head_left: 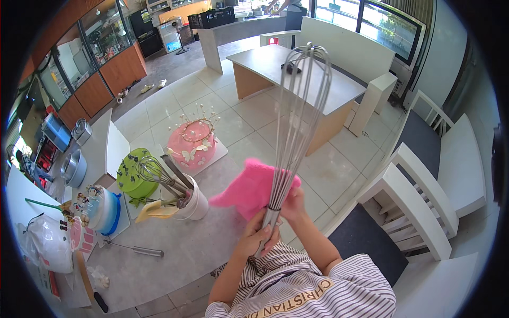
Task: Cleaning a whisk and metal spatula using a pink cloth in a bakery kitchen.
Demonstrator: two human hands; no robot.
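Observation:
A large wire whisk [275, 192] stands nearly upright in front of me, its loops pointing up and away. My left hand [254, 239] is wrapped round its metal handle. Higher up, my right hand [293, 205] is closed on a bright pink cloth [249, 185], which lies against the lower wires and hangs out to the left. Part of the right fingers is hidden behind the whisk and cloth. To the left, a white bucket [197, 202] on the grey table [185, 249] holds another whisk [159, 175], spatulas and other tools. A small whisk with a metal handle [148, 251] lies flat nearby.
Decorated cakes, one pink [183, 143], one green [135, 172] and one blue [106, 209], stand along the table's far and left side. A long knife [85, 275] lies at the left edge. White chairs [408, 206] are to my right, and a desk [297, 74] stands beyond.

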